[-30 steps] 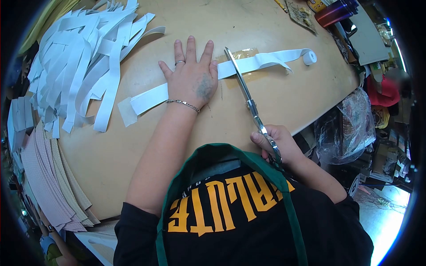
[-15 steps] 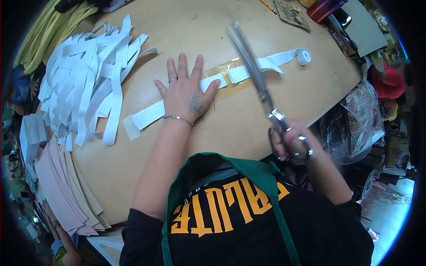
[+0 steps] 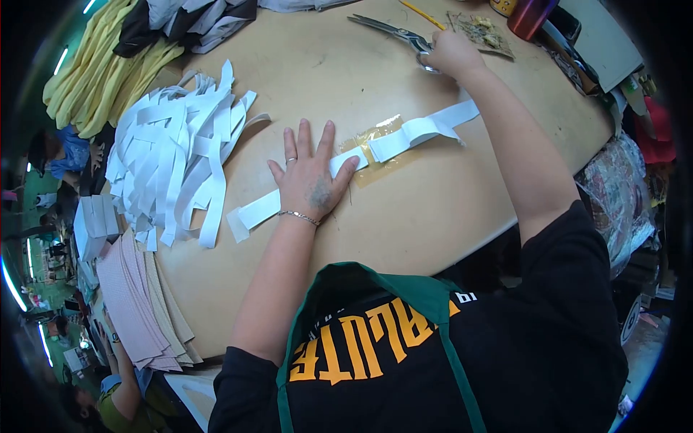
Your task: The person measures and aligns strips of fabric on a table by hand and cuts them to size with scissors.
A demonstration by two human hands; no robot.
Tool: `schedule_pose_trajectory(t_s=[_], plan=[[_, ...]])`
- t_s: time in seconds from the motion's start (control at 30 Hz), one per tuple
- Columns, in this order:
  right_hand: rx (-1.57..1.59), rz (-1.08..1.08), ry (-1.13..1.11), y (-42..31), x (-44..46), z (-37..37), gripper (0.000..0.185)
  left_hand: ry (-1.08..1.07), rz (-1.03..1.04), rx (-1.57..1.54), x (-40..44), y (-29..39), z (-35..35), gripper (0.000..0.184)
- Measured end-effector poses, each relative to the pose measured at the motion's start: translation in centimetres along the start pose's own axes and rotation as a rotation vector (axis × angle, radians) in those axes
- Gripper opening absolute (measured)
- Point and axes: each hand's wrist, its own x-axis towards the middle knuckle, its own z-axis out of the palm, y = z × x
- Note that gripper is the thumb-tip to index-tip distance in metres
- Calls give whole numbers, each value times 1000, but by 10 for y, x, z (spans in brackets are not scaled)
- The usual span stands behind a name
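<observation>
In the head view, your left hand (image 3: 310, 184) lies palm down on the tabletop (image 3: 404, 216), its fingers spread open and gripping nothing. It presses over a white strip (image 3: 258, 211), which runs beneath the palm and comes out on both sides; your thumb rests on the strip close to its right end. At the strip's left end, a pale tape square (image 3: 237, 225) sits against the tabletop.

Just beyond your thumb, amber tape (image 3: 379, 175) is stuck down, with the right end of the strip over it. A white band (image 3: 390, 144) begins there too, set off by a small gap; it slants up and right, with a loose fold on top, until your right forearm hides the rest.

Your right hand (image 3: 458, 54) is near the far edge, fingers curled around the handles of the metal scissors (image 3: 390, 29), whose blades point left, away from the band. A yellow pencil (image 3: 422, 14) lies just beyond them.

To your left, a heap of white strips (image 3: 170, 151) covers part of the tabletop, with yellow fabric (image 3: 108, 65) behind it and pink patterned strips (image 3: 137, 310) fanned out nearer you.
</observation>
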Motion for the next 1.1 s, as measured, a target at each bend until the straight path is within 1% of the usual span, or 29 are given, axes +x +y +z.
schedule_pose_trajectory(t_s=[0.03,0.13,0.2,0.27,0.33,0.43,0.47,0.53,0.57,0.63,0.67,0.73,0.77,0.83,0.93,0.97,1.03,1.07,1.1], plan=[[-21,19,-42,1,2,4,44,-10,-4,5,0,1,-1,70],[7,-162,308,7,-13,18,36,-22,-10,8,0,0,0,66],[250,-433,312,-9,-45,10,32,-17,-16,-19,0,-2,3,63],[419,-553,60,-49,-97,10,32,-9,-7,-58,0,-6,4,60],[325,-620,-181,-78,-119,14,34,17,5,-133,0,-9,7,60],[143,-616,-313,-98,-117,19,35,88,22,-290,-2,-11,4,60],[127,-594,-356,-103,-116,18,35,121,22,-353,-4,-13,2,60],[86,-552,-438,-110,-112,16,35,275,116,-558,-2,-24,11,56],[95,-551,-394,-112,-113,17,34,353,166,-659,-2,-30,16,53],[117,-541,-310,-113,-117,19,32,382,212,-782,-7,-33,12,46],[113,-545,-339,-115,-117,18,31,391,242,-844,-9,-34,11,42],[105,-545,-395,-118,-116,15,29,477,282,-841,-8,-32,13,36],[134,-563,-376,-117,-118,16,30,522,304,-839,-7,-31,14,33],[189,-596,-339,-114,-122,18,30,431,291,-760,-13,-30,5,30],[351,-500,-358,-110,-125,-1,30,257,313,-662,-26,-35,-15,23],[438,-541,-364,-106,-124,-5,29,186,330,-628,-32,-44,-24,20],[627,-612,-369,-96,-120,-12,28,217,354,-562,-43,-65,-46,12],[688,-653,-247,-87,-115,-16,28,337,469,-535,-41,-86,-56,8],[743,-696,-128,-76,-110,-20,29,471,509,-426,-38,-111,-72,8]])
